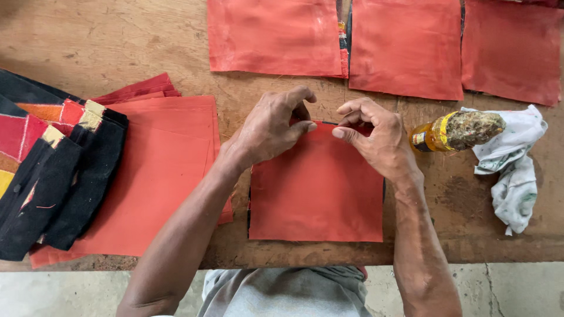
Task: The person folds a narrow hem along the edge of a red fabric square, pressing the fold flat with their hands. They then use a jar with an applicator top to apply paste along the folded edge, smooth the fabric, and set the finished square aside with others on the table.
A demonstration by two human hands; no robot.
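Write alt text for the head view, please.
Both hands, left hand and right hand, pinch the top edge of an orange-red fabric square on a wooden table. A stack of orange-red sheets lies left; a yellow bottle right.

On the wooden tabletop [117,41] lies a red fabric square [316,199], its upper edge pinched by both hands — the left hand [270,126] and the right hand [376,138], fingertips curled close together. To the left sits a stack of orange-red sheets [158,170], partly covered by black patchwork pieces [53,170]. Three more red squares [405,47] lie in a row along the far side. Right of the hands lies a yellow bottle [435,134] with a crusted cap — touching a white crumpled rag [514,164].
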